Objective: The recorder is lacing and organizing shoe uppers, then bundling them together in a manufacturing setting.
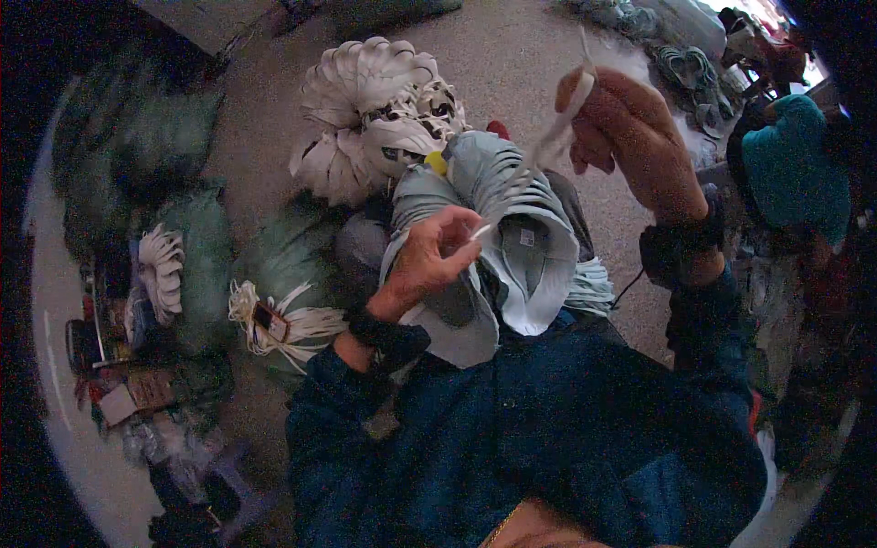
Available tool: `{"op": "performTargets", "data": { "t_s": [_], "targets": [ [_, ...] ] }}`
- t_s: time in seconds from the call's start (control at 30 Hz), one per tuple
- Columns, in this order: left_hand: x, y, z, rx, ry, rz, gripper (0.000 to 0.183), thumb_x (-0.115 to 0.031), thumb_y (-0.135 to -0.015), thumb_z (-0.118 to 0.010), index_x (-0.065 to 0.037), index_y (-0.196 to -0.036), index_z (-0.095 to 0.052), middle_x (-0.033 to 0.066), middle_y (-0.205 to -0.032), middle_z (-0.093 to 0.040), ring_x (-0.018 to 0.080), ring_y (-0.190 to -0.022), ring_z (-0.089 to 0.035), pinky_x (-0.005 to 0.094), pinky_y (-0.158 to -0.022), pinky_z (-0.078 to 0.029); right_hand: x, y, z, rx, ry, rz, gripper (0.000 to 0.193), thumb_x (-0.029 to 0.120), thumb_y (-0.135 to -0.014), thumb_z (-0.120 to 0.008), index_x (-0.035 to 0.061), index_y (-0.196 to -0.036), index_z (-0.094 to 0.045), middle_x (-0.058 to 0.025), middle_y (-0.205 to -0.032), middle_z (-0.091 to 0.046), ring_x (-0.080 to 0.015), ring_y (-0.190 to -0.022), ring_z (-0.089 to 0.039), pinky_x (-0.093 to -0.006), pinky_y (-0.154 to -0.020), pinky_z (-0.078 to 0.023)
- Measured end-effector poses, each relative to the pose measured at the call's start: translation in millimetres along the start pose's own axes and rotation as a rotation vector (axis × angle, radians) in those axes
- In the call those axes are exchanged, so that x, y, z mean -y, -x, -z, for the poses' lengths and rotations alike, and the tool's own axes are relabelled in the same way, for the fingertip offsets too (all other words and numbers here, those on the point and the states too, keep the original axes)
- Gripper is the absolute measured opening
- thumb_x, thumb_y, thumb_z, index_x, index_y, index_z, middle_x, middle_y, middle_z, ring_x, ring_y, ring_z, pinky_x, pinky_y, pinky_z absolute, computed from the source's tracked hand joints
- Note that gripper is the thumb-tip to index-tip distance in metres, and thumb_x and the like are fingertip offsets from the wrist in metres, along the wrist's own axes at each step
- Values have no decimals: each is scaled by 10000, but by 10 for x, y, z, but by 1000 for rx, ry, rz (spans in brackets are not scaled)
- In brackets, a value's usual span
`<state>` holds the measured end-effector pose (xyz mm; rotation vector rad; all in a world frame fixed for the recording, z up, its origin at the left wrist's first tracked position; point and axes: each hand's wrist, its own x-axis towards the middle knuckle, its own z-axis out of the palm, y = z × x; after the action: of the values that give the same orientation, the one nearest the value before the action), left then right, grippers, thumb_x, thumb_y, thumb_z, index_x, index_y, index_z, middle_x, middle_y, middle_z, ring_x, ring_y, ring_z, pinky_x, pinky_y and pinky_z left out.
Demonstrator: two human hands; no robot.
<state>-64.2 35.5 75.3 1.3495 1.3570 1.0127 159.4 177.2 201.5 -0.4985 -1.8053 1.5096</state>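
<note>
Two nested stacks of pale grey-blue shoe uppers (534,274) rest in front of my body, their openings facing me. Over the left stack, my left hand (425,260) is closed in a pinch, with a short white end of shoelace (481,232) showing at the fingertips. Raised to the upper right, my right hand (630,137) grips a white shoelace (554,137) between thumb and fingers. That lace runs down, blurred by motion, towards the right stack. Whether both hands hold the same lace, I cannot tell.
Beyond the stacks lie fanned-out white shoe uppers (370,87). A bundle of white laces (283,320) lies left, near green sacks (187,265). More uppers (690,78) are on the floor at far right, close to a teal cloth item (795,151). Small boxes (137,395) sit lower left.
</note>
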Motion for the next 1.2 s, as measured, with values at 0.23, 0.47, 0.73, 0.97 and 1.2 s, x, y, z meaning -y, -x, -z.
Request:
{"op": "performTargets", "data": {
  "t_s": [0.23, 0.47, 0.73, 0.97, 1.2],
  "targets": [
    [-487, -101, 50, 186, 243, 121, 199, -156, -943, -550, -44, -1091, -619, 38, -846, -685, 42, -548, -534, 192, -495, -428, -141, 57, -2, -85, 58, -61, 296, 297, -1000, -467, 30, -1046, -585, 10, -697, -547, -43, -524, -491, -194, -463, -375],
    [-528, -169, 123, 87, 304, 16, 211, -210, -969, -539, -34, -1018, -644, 34, -844, -677, 46, -512, -544, 197, -433, -434, -57, 37, -43, -17, 45, -26, 280, 264, -1010, -441, 33, -1066, -588, 16, -702, -555, -31, -520, -478, -176, -458, -360],
    [-409, -194, 208, -103, 414, 71, 204, -213, -956, -562, -29, -1013, -632, 41, -852, -657, 67, -525, -557, 223, -463, -478, -384, 237, 147, 19, 682, 291, 240, 122, -952, -493, -1, -1129, -598, -39, -780, -636, -158, -658, -586, -305, -622, -493],
    [-407, -272, 153, -12, 708, 217, 215, -213, -953, -558, -15, -1002, -626, 16, -754, -589, 96, -538, -555, 263, -483, -507, -620, 662, 238, 567, 889, -329, 196, 85, -870, -549, -29, -1013, -620, -212, -885, -645, -352, -809, -629, -395, -742, -498],
    [-337, -373, 295, 26, 743, 321, 190, -186, -934, -572, -2, -951, -617, 6, -690, -555, 106, -525, -553, 287, -458, -511, -738, 727, 316, 608, 749, -269, 119, 109, -862, -568, -8, -840, -576, -181, -742, -612, -353, -702, -620, -434, -640, -473]
  ]
}}
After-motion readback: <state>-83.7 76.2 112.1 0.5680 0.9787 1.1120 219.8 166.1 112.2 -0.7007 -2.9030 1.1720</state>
